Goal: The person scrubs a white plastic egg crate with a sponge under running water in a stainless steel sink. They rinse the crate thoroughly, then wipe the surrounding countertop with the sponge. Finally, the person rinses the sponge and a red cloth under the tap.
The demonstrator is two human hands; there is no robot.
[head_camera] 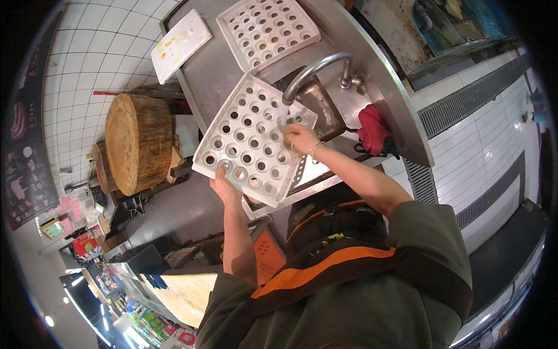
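Note:
A white plastic tray with rows of round holes [247, 131] is tilted over the sink basin [324, 109]. My left hand [226, 185] grips its near left edge, with the thumb on the upper face. My right hand [301, 138] holds a greenish-brown scrubbing pad [289, 129] against the right part of the tray, below the spout of a curved metal faucet [316, 67]. Water appears to run from the spout. A second white holed tray [270, 30] lies on the steel counter beyond the basin.
A white board with yellow stains [181, 46] lies at the counter's far left corner. A red cloth [373, 128] rests right of the basin. Round wooden chopping blocks [139, 144] stand at the left. The steel counter's raised rim [392, 83] borders the right side.

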